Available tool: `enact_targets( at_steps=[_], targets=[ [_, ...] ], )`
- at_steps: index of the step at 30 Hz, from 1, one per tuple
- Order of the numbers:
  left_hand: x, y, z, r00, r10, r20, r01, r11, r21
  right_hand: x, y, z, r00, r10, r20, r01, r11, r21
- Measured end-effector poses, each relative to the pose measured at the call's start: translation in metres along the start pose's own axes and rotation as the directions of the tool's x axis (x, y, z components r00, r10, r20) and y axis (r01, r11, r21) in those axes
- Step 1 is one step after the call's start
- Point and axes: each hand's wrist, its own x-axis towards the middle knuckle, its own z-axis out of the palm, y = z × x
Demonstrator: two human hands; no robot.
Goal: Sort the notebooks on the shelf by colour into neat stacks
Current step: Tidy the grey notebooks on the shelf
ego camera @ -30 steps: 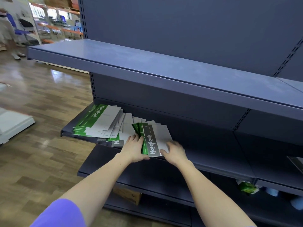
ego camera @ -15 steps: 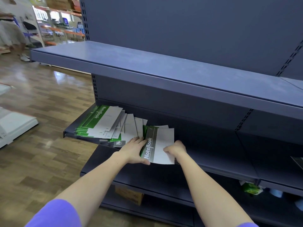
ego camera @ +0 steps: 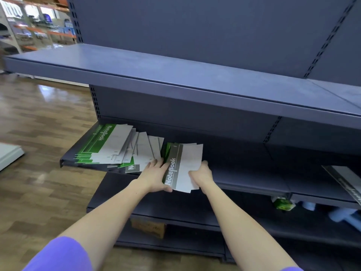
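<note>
A small stack of notebooks (ego camera: 185,165), topped by a grey-banded one with green ones beneath, lies at the front of the dark blue middle shelf (ego camera: 244,178). My left hand (ego camera: 156,178) holds the stack's left edge, thumb under its near corner. My right hand (ego camera: 202,176) grips its right edge. To the left lies a fanned pile of green and grey notebooks (ego camera: 115,145), the top one green-banded. One grey-banded notebook (ego camera: 132,169) pokes out at the pile's front edge.
A wide upper shelf (ego camera: 175,75) overhangs the notebooks. Below are lower shelves with a brown cardboard box (ego camera: 148,227), a green carton (ego camera: 282,204) and pale blue items (ego camera: 343,216). Wooden floor stretches left. A grey-banded item (ego camera: 345,180) leans at the right.
The stack in my hands was squared up and turned from a slanted heap into a neater pile, then shifted slightly right, away from the fanned pile.
</note>
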Motion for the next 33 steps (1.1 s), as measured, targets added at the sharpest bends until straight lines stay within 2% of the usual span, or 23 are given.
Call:
enact_targets(
  at_steps=[4, 7, 11, 13, 16, 20, 27, 33],
  targets=[
    [-0.007, 0.017, 0.004, 0.999, 0.01, 0.045, -0.009, 1.0, -0.018, -0.009, 0.022, -0.018, 0.999, -0.033, 0.016, 0.031, 0.995, 0.098],
    [-0.009, 0.039, 0.004, 0.995, 0.019, 0.096, 0.0, 0.982, -0.19, -0.019, 0.039, -0.044, 0.999, -0.049, 0.008, 0.047, 0.984, 0.173],
    [-0.003, 0.084, 0.007, 0.996, -0.078, 0.052, 0.093, 0.889, -0.449, -0.033, 0.072, -0.096, 0.997, -0.077, -0.006, 0.076, 0.96, 0.271],
    [0.001, 0.113, 0.011, 0.991, -0.128, 0.032, 0.127, 0.87, -0.477, -0.04, 0.09, -0.127, 0.997, -0.083, 0.004, 0.077, 0.937, 0.341],
    [0.005, 0.167, 0.02, 0.995, -0.094, 0.013, 0.088, 0.852, -0.516, -0.053, 0.119, -0.169, 0.993, -0.12, 0.016, 0.104, 0.909, 0.403],
    [0.009, 0.244, 0.038, 0.999, -0.046, 0.001, 0.037, 0.8, -0.599, -0.072, 0.162, -0.224, 0.997, -0.078, -0.029, 0.083, 0.926, 0.367],
    [-0.001, 0.368, 0.071, 0.995, 0.093, 0.019, -0.063, 0.797, -0.6, -0.1, 0.241, -0.319, 0.993, -0.002, -0.12, 0.023, 0.985, 0.17],
    [-0.007, 0.463, 0.09, 0.989, 0.115, 0.088, -0.031, 0.762, -0.647, -0.128, 0.299, -0.389, 0.982, -0.012, -0.187, 0.013, 1.0, 0.007]
  ],
)
